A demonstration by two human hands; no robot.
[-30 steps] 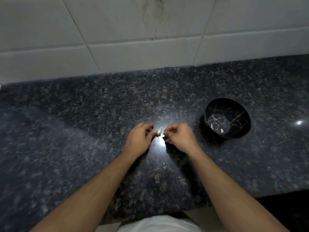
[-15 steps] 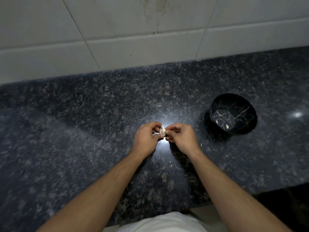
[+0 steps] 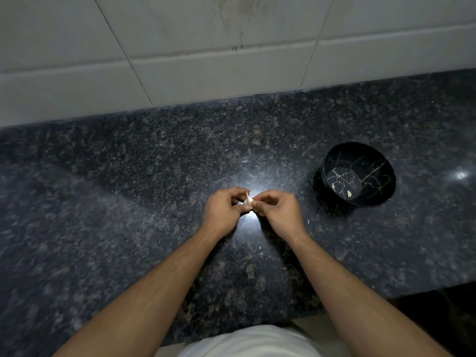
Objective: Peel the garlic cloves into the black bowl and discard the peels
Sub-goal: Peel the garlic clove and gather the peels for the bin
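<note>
A dark speckled granite counter [image 3: 128, 202] fills the view, a white tiled wall [image 3: 206, 47] rising along its 12 o'clock edge.

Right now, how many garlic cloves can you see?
3: one garlic clove pinched between the hands, two cloves in the black bowl, at and. Others may be hidden.

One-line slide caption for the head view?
Both hands, left hand and right hand, pinch a garlic clove above the counter, black bowl to the right.
</note>
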